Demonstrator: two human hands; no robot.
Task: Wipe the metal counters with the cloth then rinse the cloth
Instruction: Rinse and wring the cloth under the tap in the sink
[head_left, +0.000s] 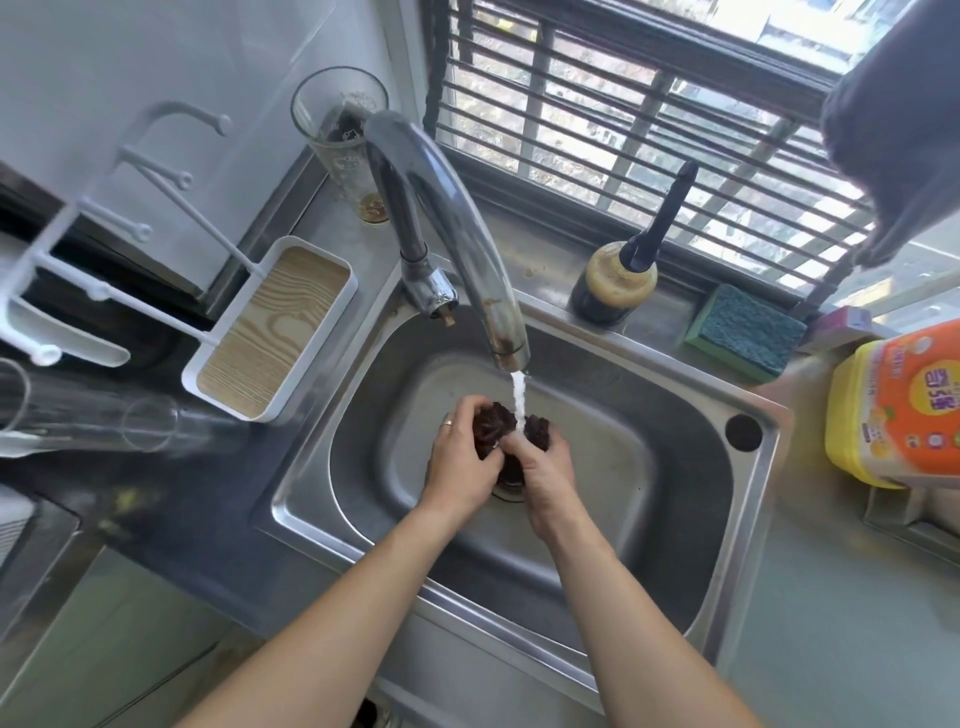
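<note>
Now both hands, left (462, 467) and right (545, 478), grip the dark cloth (491, 428) over the sink (675, 441), under running water (518, 400).

Left arm: bare forearm rising from the lower left edge of the view toward the middle, wrist straight.
Left hand (464, 464): back facing up, fingers curled round the left side of the dark cloth (493, 428), gripping it; a ring shows on one finger.
Right arm: bare forearm rising from the lower right edge, angled inward toward the left arm.
Right hand (545, 467): back facing up, thumb and fingers curled round the right side of the cloth, pinching it.
Hands together: side by side, touching at the thumbs.
</note>
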